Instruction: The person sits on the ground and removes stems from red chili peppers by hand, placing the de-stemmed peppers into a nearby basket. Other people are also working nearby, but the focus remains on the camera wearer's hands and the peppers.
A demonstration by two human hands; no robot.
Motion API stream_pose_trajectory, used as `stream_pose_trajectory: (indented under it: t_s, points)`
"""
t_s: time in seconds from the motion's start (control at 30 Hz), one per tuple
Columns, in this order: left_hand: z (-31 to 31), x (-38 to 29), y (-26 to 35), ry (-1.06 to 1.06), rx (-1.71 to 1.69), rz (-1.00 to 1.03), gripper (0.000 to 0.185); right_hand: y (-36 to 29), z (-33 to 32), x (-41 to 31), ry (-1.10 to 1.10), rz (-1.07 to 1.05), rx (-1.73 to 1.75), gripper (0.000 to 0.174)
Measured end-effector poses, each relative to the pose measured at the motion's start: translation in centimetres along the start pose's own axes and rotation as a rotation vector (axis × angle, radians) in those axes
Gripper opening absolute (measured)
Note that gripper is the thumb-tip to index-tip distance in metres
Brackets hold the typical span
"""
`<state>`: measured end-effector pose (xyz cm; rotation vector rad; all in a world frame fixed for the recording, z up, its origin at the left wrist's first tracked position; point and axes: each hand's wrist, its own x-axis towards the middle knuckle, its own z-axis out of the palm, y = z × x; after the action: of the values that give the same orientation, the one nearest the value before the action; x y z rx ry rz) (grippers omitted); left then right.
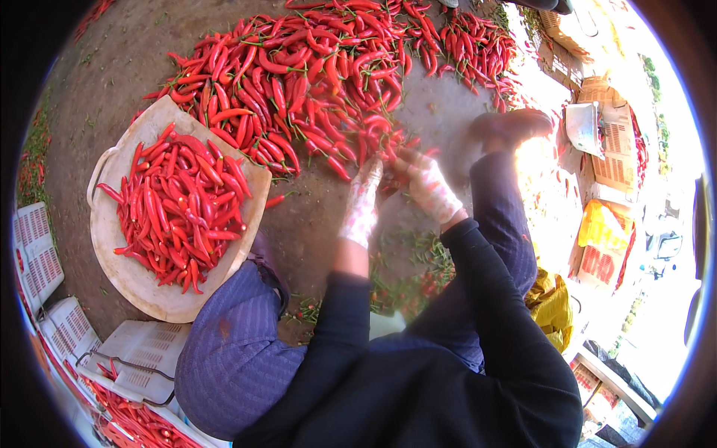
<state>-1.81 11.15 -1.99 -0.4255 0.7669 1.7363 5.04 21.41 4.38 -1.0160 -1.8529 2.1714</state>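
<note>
My left hand [364,201], in a white glove with a pink pattern, reaches to the near edge of a large pile of red chili peppers [302,73] on the ground. Close beside it, my right hand [428,185] wears a matching glove, its fingers bent inward. Red peppers show at and between the fingertips of both hands, but blur hides whether either one grips a pepper. To the left, a pale, shallow basin [112,263] with a loop handle holds a heap of red peppers [179,213], many without green stems. One loose pepper [278,200] lies beside its rim.
Green stems [431,252] litter the ground between my legs. White plastic crates [140,353] stand at lower left, one with peppers in it. Another pepper heap [476,47] lies farther right. Crates [616,145] and a yellow sack [552,308] line the bright right side.
</note>
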Motion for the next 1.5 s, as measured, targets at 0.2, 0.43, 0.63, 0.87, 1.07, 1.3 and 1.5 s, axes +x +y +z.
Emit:
stream_pose_trajectory:
  t_s: [0.2,0.43,0.63,0.87,1.07,1.3,1.5]
  points:
    - [-2.2,0.9,-1.6,0.072,0.097,0.116,0.017,1.1,1.0,-0.8,-0.127,0.229,0.532,0.028]
    - [-2.8,0.9,-2.1,0.067,-0.124,0.137,0.011,2.2,0.6,-2.3,-0.086,0.455,-0.048,0.014]
    - [-5.0,0.5,-1.1,-0.068,-0.197,0.029,0.018,4.5,2.5,-2.6,-0.1,-0.07,-0.848,0.015]
    - [-8.0,2.7,-2.0,-0.165,-0.416,-0.388,0.017,2.7,1.2,-2.5,-0.637,-0.481,-1.282,0.025]
    - [-9.1,1.9,-0.4,0.229,-0.541,-0.141,0.015,4.3,-0.7,2.6,-0.272,-0.647,-1.735,0.011]
    - [-5.2,1.1,0.1,0.365,0.089,0.085,0.012,5.9,-1.1,6.9,0.073,-0.205,-1.462,0.014]
    - [-2.5,0.6,-0.3,0.009,0.726,0.276,0.037,3.0,-0.2,2.3,0.09,0.145,-0.249,0.021]
